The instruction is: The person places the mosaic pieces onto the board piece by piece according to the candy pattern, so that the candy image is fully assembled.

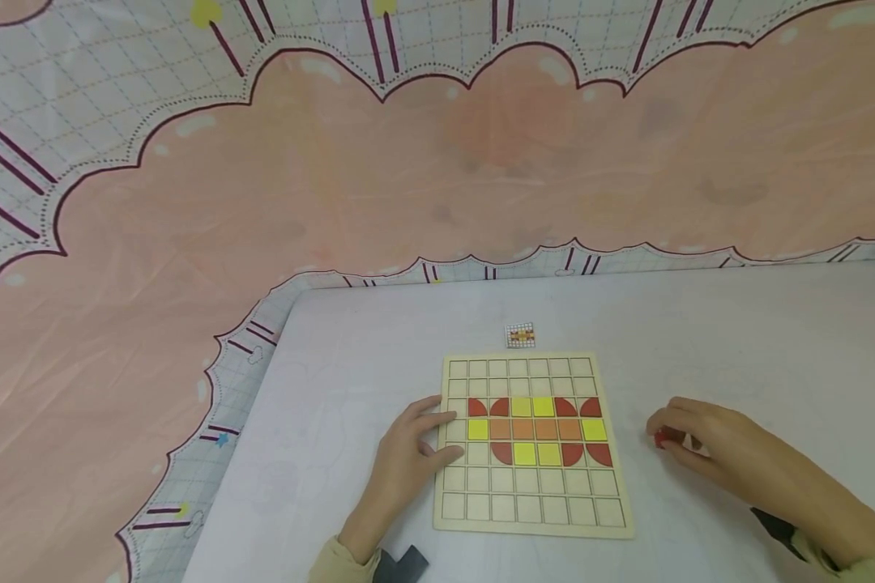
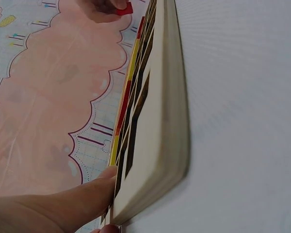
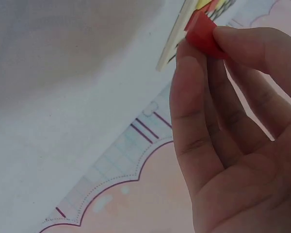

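A square wooden grid board lies on the white table, its middle rows filled with red quarter-round tiles, yellow square tiles and orange square tiles. My left hand rests on the board's left edge, fingers spread and fingertips touching the frame. In the left wrist view its thumb lies along the board's rim. Right of the board, my right hand pinches a small red tile between thumb and fingertips; part of that tile is hidden by the fingers.
A small pattern card with a coloured grid lies just beyond the board's far edge. Past the white tabletop hangs a pink-orange cloth with scalloped, checked borders. Dark wrist straps sit at the sleeves.
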`<state>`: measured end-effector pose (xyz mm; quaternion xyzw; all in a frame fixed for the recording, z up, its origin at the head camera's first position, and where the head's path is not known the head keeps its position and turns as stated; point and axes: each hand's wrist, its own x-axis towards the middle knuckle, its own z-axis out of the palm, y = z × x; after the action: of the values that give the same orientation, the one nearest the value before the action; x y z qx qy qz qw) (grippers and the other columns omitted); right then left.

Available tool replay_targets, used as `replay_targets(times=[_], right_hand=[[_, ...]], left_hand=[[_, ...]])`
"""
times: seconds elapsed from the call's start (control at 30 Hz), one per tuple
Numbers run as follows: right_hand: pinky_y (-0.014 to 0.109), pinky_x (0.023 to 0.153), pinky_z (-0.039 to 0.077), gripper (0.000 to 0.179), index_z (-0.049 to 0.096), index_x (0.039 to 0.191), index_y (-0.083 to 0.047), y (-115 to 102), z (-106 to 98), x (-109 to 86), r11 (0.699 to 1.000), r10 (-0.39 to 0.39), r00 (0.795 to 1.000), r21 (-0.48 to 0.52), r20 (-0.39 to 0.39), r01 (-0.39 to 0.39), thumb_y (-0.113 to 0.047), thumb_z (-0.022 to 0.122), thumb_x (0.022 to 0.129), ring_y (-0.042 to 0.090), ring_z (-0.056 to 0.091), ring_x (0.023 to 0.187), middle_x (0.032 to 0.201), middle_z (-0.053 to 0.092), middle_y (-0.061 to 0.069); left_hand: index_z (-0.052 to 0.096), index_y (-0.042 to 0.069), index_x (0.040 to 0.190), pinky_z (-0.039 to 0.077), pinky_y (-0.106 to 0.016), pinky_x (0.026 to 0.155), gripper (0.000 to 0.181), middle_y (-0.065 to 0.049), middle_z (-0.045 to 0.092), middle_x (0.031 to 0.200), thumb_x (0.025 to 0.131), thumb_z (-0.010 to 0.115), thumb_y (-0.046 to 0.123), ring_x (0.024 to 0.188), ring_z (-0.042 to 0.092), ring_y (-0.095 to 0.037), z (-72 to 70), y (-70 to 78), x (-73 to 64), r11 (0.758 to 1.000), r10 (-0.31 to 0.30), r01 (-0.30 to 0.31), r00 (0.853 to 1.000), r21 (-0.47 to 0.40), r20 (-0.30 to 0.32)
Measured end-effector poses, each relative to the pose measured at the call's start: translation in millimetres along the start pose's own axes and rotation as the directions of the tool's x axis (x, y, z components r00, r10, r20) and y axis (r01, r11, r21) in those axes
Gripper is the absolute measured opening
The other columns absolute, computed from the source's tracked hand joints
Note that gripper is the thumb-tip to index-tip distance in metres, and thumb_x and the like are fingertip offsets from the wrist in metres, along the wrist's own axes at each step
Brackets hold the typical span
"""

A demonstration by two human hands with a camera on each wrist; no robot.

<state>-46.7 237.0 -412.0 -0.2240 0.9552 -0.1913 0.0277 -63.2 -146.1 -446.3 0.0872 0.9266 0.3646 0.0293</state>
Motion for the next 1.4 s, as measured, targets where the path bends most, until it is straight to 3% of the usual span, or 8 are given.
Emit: replay_targets(times=[0.13, 0.37, 0.67, 1.07, 1.4], right_hand=[[0.018, 0.058, 0.052, 0.022, 0.067, 0.088, -0.022, -3.4, -1.4, 4.0, 0.999, 0.000, 1.000, 0.051, -0.004, 0.000, -0.007, 0.081, 0.080, -0.004, 0.049, 0.070, 0.084, 0.062, -0.017], [0.019, 0.062, 0.055, 0.018, 0.069, 0.087, -0.023, -13.1, -1.6, 13.9, 0.994, 0.046, 0.998, 0.100, 0.037, -0.049, -0.013, 0.082, 0.080, -0.001, 0.053, 0.072, 0.083, 0.064, -0.016], [0.020, 0.068, 0.058, 0.014, 0.076, 0.092, -0.019, -24.1, -0.5, 25.5, 0.990, -0.012, 1.000, 0.139, 0.029, 0.008, -0.014, 0.082, 0.080, -0.002, 0.057, 0.077, 0.088, 0.065, -0.015], [0.019, 0.069, 0.057, 0.017, 0.069, 0.086, -0.021, -45.9, 1.2, 43.6, 0.972, -0.082, 0.996, 0.224, 0.025, 0.075, -0.008, 0.079, 0.082, -0.002, 0.055, 0.078, 0.087, 0.063, -0.016], [0.019, 0.066, 0.055, 0.014, 0.073, 0.085, -0.021, -65.6, 6.1, 55.2, 0.977, -0.092, 0.995, 0.196, 0.041, 0.082, -0.011, 0.081, 0.082, -0.001, 0.053, 0.074, 0.083, 0.064, -0.017]], left_hand=[[0.070, 0.010, 0.122, 0.050, -0.015, 0.057, 0.047, -0.007, 0.052, 0.145, 0.078, 0.084, 0.020, 0.059, 0.052, 0.002, -0.1, 0.4, 0.2, 1.000, -0.008, 0.008, 1.000, -0.004, 0.003], [0.070, 0.010, 0.122, 0.050, -0.015, 0.057, 0.046, -0.007, 0.052, 0.145, 0.078, 0.084, 0.019, 0.059, 0.053, 0.002, -1.0, 1.1, 0.0, 1.000, -0.008, 0.008, 1.000, -0.012, 0.004], [0.070, 0.009, 0.122, 0.050, -0.015, 0.056, 0.047, -0.007, 0.052, 0.145, 0.078, 0.085, 0.018, 0.058, 0.052, 0.001, -0.7, 0.4, 0.8, 1.000, -0.007, 0.007, 1.000, -0.012, 0.005], [0.070, 0.009, 0.121, 0.051, -0.015, 0.056, 0.047, -0.007, 0.052, 0.145, 0.077, 0.085, 0.018, 0.058, 0.053, 0.001, -0.4, -0.6, 0.3, 1.000, -0.006, 0.006, 1.000, -0.024, 0.001], [0.070, 0.010, 0.121, 0.050, -0.015, 0.056, 0.047, -0.007, 0.052, 0.145, 0.077, 0.085, 0.019, 0.058, 0.053, 0.002, 0.6, -1.5, 0.2, 1.000, 0.002, -0.002, 1.000, -0.007, -0.005]])
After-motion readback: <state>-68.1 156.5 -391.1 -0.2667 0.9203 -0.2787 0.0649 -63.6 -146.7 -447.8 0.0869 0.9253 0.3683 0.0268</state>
